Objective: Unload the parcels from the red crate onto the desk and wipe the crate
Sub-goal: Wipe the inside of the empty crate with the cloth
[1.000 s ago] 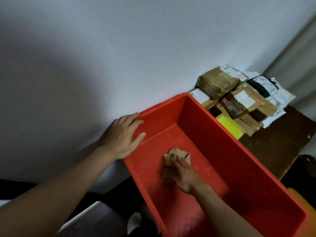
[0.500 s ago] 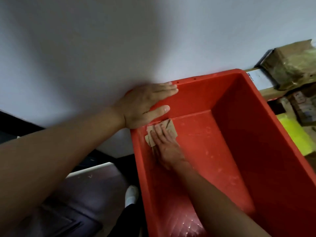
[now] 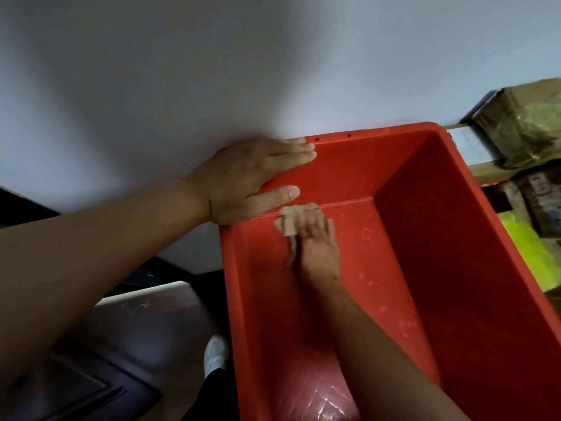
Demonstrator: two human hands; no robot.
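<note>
The left hand (image 3: 249,180) lies flat and open, palm down, the fingers straight and close together and pointing to the right, the thumb spread apart below them. Its forearm is bare and comes in from the lower left side, long and almost straight. The right hand (image 3: 317,238) is lower and further forward, palm down with the fingers stretched out flat and pointing away from the body. Its fingertips look a little blurred. The right forearm is also bare and rises from the bottom right corner.
</note>
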